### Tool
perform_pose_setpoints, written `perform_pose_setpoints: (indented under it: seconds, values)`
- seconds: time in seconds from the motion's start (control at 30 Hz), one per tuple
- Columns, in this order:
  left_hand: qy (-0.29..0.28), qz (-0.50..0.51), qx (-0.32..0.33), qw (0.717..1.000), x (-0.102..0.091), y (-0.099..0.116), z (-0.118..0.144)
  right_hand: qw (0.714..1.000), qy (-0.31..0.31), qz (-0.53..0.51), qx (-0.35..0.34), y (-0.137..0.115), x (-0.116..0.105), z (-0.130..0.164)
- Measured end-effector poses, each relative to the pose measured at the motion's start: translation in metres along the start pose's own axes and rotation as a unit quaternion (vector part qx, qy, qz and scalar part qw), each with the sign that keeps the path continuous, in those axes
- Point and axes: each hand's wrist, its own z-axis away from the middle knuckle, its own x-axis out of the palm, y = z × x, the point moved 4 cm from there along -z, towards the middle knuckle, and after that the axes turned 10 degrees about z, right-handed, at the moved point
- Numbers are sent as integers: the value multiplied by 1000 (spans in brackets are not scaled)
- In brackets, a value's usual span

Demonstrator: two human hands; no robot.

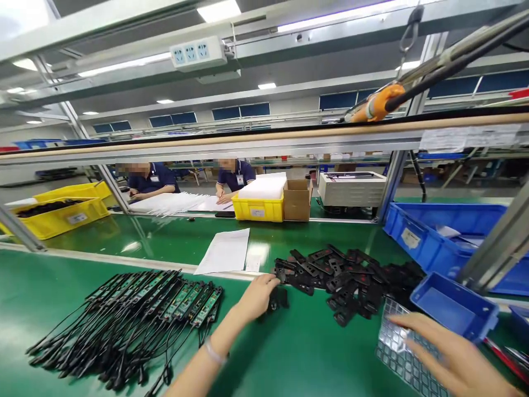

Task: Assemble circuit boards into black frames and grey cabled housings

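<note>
My left hand [258,298] is mid-table with its fingers curled around a small black plastic part [279,298], whose far side the hand hides. Just beyond its fingertips lies a loose heap of black plastic housings [351,275], some with red marks. To the left are rows of green circuit boards [188,300] in black holders, their black cables [103,344] trailing toward me. My right hand [454,350] reaches over a clear plastic tray [399,353] divided into many small cells. Its thumb and fingers are stretched out and apart, with nothing visible between them.
A small blue bin [452,303] stands behind the clear tray, before a larger blue crate [400,231]. White paper [225,251] lies at the table's back. Yellow bins [258,209] and two people are across the bench. An orange-handled tool [374,105] hangs overhead.
</note>
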Motion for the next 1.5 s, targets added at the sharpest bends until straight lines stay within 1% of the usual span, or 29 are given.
perform_pose_setpoints:
  seconds: [0.03,0.07,0.1,0.17,0.2,0.27,0.33,0.43,0.5,0.53,0.7,0.83,0.93,1.1,1.2,1.33,1.43,1.5]
  values:
    - [-12,1,-2,1000,-1,-15,-13,994,-84,74,-20,-16,22,-15]
    - [-27,4,-1,1000,0,-28,-25,974,-168,142,-49,-31,46,-33]
    - [-49,7,3,999,2,-38,-36,945,-238,216,-67,-43,70,-53]
    - [-98,10,12,995,7,-52,-53,924,-271,260,-72,-62,110,-96]
    - [-122,9,16,992,10,-55,-60,915,-283,281,-65,-66,128,-115]
    - [-164,0,16,986,13,-58,-72,899,-301,314,-41,-65,157,-145]
    - [-196,-14,13,980,15,-57,-83,885,-316,341,-16,-56,177,-165]
    - [-236,-31,20,971,18,-53,-98,870,-333,363,5,-42,191,-182]
    - [-248,-40,35,967,20,-50,-107,864,-332,378,4,-38,194,-188]
    - [-244,-45,43,968,20,-49,-111,863,-326,385,2,-37,194,-190]
    - [-179,-62,71,979,21,-49,-126,871,-289,396,-14,-35,195,-195]
    - [-144,-39,77,986,27,-54,-134,873,-291,392,-17,-30,193,-199]
    - [-122,-10,62,991,32,-57,-138,873,-288,394,-24,-26,191,-202]
    - [-74,79,1,994,33,-62,-141,880,-273,387,-44,-20,188,-205]
    - [-67,159,-24,985,33,-64,-145,888,-268,372,-48,-14,186,-208]
    - [-78,278,-50,956,32,-57,-147,907,-253,328,-79,-14,173,-209]
    - [-70,358,-59,929,25,-36,-134,926,-220,287,-112,-26,151,-204]
    - [-53,402,-52,913,19,-13,-111,936,-198,257,-139,-40,133,-190]
